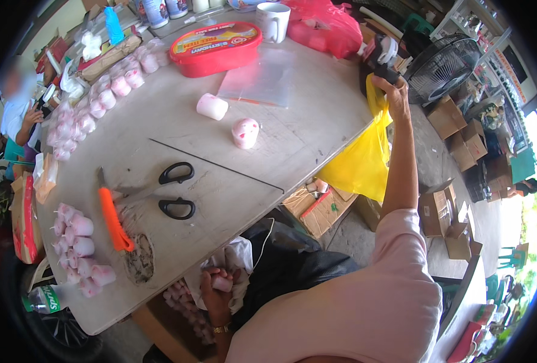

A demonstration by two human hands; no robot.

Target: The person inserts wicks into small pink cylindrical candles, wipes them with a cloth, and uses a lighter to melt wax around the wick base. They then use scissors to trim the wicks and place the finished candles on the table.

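Note:
Low at the table's near edge, my left hand (215, 291) is closed round a small pink-and-white candle (222, 284), beside a white cloth (238, 257) on my lap. My right arm reaches out to the far right, where my right hand (392, 94) grips the black handle of a tool (382, 55); its exact kind is unclear. A yellow plastic bag (359, 160) hangs just below that hand. Two similar candles, one lying on its side (212, 107) and one upright (245, 133), rest mid-table near clear plastic sheets (259, 78).
On the table (305, 136) lie black-handled scissors (176, 173), an orange-handled knife (112, 218), a thin dark rod (214, 164) and candle groups (81, 248). A red tub (216, 51), white mug (273, 23) and red bag (326, 27) stand farther back. A fan (442, 68) is right; another person (20, 115), left.

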